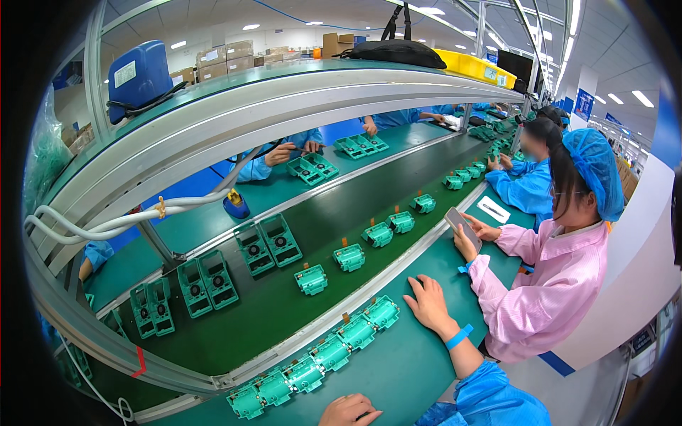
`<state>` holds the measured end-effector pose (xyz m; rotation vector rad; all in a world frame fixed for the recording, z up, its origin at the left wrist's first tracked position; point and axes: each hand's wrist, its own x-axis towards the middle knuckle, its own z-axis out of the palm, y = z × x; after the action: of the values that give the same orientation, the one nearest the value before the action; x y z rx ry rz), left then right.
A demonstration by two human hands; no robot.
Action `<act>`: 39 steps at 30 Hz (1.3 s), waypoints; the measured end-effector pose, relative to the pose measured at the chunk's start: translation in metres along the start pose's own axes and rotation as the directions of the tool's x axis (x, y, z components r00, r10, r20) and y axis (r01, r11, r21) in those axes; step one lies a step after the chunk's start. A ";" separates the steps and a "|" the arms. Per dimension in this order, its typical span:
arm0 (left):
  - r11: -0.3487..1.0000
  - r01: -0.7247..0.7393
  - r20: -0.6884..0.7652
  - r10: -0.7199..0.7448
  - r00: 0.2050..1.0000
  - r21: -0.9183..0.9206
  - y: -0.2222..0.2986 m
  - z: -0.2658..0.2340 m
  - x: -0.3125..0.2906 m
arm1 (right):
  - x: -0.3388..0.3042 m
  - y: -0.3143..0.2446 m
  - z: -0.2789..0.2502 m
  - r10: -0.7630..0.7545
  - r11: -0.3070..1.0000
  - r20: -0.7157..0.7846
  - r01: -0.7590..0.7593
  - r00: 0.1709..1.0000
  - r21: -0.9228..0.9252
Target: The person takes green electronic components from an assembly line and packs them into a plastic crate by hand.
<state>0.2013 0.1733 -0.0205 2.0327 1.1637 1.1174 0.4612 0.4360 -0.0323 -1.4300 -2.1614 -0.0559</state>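
Observation:
On the green bench, my right hand (pixel 428 307) lies palm down with its fingers apart, holding nothing. A blue band (pixel 459 336) circles that wrist. Just left of its fingertips ends a row of several teal plastic housings (pixel 305 374), set side by side along the bench edge. My left hand (pixel 347 410) rests near the lower edge of the view, below the row. Its fingers are loosely bent and apart, with a small dark gap between them, and I see nothing held. Part of this hand is cut off by the frame.
Beyond a metal rail, a dark green conveyor (pixel 298 245) carries more teal housings (pixel 310 280) and paired teal frames (pixel 207 282) with round black parts. A person in pink (pixel 543 284) holds a phone (pixel 463 228) at my right. A metal shelf (pixel 284 92) spans overhead; co-workers' hands (pixel 280 153) work opposite.

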 end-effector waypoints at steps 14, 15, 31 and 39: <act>0.999 -0.004 -0.005 0.004 1.000 0.037 -0.010 0.015 0.003 | 0.004 0.017 0.005 0.012 1.000 0.025 -0.013 1.000 0.027; 0.999 0.009 -0.014 -0.009 1.000 0.038 -0.009 0.015 0.004 | 0.005 0.018 0.002 0.024 0.999 0.037 -0.025 0.999 0.024; 0.996 -0.062 0.063 0.058 0.996 0.071 -0.011 0.018 0.023 | 0.011 0.032 0.006 0.010 0.998 0.026 -0.011 1.000 0.058; 0.995 -0.073 0.059 0.069 0.996 0.074 -0.012 0.023 0.028 | 0.013 0.039 0.008 -0.001 0.999 0.024 0.000 1.000 0.053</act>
<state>0.2241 0.2029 -0.0308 2.1643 1.1295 1.0571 0.4881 0.4666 -0.0429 -1.4066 -2.1663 0.0184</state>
